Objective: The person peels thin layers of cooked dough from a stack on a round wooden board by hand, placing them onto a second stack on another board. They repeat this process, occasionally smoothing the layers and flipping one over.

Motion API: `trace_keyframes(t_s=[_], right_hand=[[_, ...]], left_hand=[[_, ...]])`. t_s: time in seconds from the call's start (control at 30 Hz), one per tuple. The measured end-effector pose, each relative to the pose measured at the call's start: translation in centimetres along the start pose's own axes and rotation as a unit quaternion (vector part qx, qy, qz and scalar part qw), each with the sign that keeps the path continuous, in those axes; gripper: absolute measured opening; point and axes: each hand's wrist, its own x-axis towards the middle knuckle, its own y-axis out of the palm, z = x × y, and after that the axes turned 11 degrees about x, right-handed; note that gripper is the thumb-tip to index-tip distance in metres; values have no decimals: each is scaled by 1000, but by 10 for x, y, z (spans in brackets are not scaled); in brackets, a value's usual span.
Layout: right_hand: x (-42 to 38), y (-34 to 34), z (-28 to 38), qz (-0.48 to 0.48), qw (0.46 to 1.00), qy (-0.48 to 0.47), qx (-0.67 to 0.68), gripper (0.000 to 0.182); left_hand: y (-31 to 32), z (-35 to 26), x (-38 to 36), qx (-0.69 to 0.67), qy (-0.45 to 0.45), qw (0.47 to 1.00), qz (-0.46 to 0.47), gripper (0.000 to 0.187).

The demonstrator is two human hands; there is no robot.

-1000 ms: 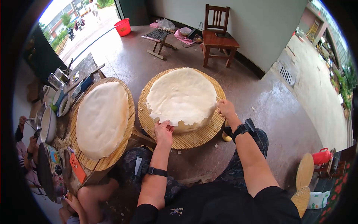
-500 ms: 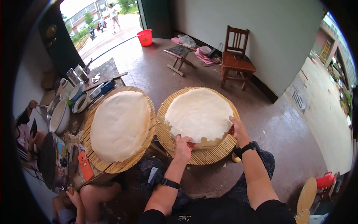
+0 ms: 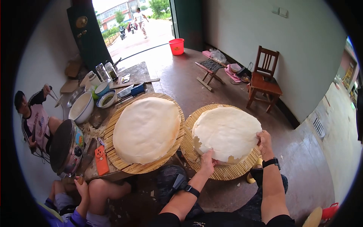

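Note:
A stack of thin, pale round flatbreads point(image 3: 227, 130) lies on a round slatted mat point(image 3: 189, 149) in front of me. The top one has a ragged near edge. My left hand point(image 3: 207, 163) pinches that near edge between thumb and fingers. At the right edge, my right hand point(image 3: 264, 143) is closed on the same flatbread, some of its fingers hidden beneath. To the left, a second pile of flatbreads point(image 3: 147, 130) covers most of another slatted mat point(image 3: 113, 151).
A round black griddle point(image 3: 62, 145) stands at the left, near a seated person point(image 3: 39, 125). Behind it are a white basin point(image 3: 82, 108), a bowl point(image 3: 107, 99) and jars point(image 3: 102, 72). An orange pouch point(image 3: 101, 160) lies at the table edge. A wooden chair point(image 3: 264, 85) stands by the wall.
My view has swung left, so the scene sits further right and lower. Both hands stay at the flatbread's edge, with its near rim now lying lower against the stack.

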Motion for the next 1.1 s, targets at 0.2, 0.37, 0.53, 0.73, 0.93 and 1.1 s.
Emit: trace_keyframes(t_s=[0.2, 0.37, 0.53, 0.73, 0.93, 1.1], right_hand=[[-16, 33, 25, 6, 995, -66, -74, 25], [-35, 68, 52, 0, 968, -170, -182, 20], [-68, 111, 80, 26, 937, -245, -249, 19], [-109, 152, 104, 40, 908, -305, -284, 19], [-149, 194, 116, 75, 868, -375, -318, 19], [-193, 226, 128, 133, 881, -373, -258, 20]], left_hand=[[2, 13, 10, -38, 73, 996, 17, 31], [8, 19, 19, -98, 58, 993, 22, 34], [15, 17, 24, -137, 92, 984, 69, 36], [24, -1, 0, -202, 91, 962, 157, 23], [28, -27, -17, -235, 84, 941, 231, 29], [25, -68, -49, -254, 149, 922, 252, 38]])
